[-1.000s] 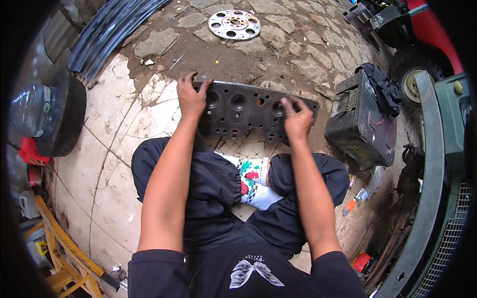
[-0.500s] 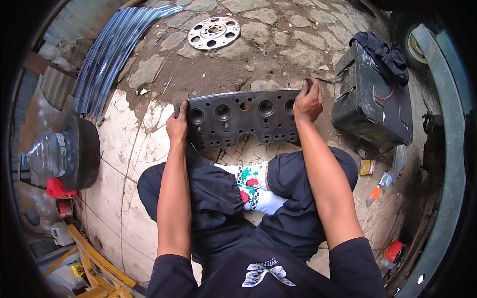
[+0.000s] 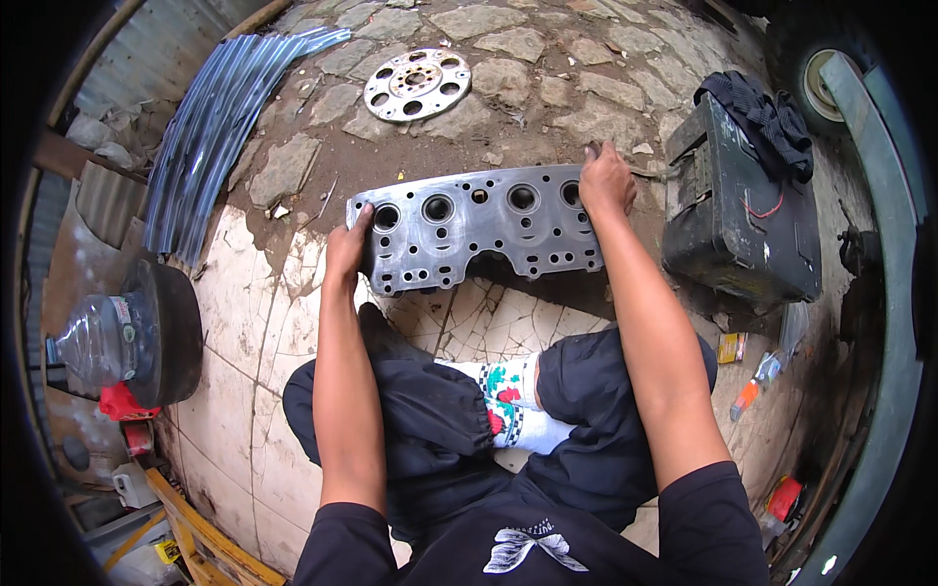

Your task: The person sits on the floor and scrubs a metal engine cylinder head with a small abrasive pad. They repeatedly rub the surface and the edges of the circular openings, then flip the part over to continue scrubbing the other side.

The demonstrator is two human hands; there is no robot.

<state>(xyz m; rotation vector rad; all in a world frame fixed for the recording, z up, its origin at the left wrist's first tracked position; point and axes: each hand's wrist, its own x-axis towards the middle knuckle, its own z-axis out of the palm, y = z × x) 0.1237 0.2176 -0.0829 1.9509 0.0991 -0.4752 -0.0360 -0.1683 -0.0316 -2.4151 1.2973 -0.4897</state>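
Observation:
Between my hands is a grey metal cylinder head (image 3: pixel 464 239), its flat machined face with round chambers and many small holes turned up toward me. My left hand (image 3: pixel 347 244) grips its left end, thumb on the near face. Its right end is in my right hand (image 3: pixel 607 184), fingers wrapped over the far corner. The underside of the cylinder head and some fingertips are hidden. Below it are my crossed legs in dark trousers and my patterned white socks (image 3: pixel 518 400).
A round flywheel-like plate (image 3: pixel 417 85) lies on the stones ahead. At the right stands a black case (image 3: pixel 743 215) with a dark cloth on top; a small yellow box (image 3: pixel 732 347) lies nearby. Corrugated sheets (image 3: pixel 230 127), a black tub (image 3: pixel 176 332) and a wooden frame (image 3: pixel 210 527) are at left.
The cylinder head has tilted, so its face now catches the light and looks bright grey instead of dark. Both hands keep their grip; the whole view has shifted slightly.

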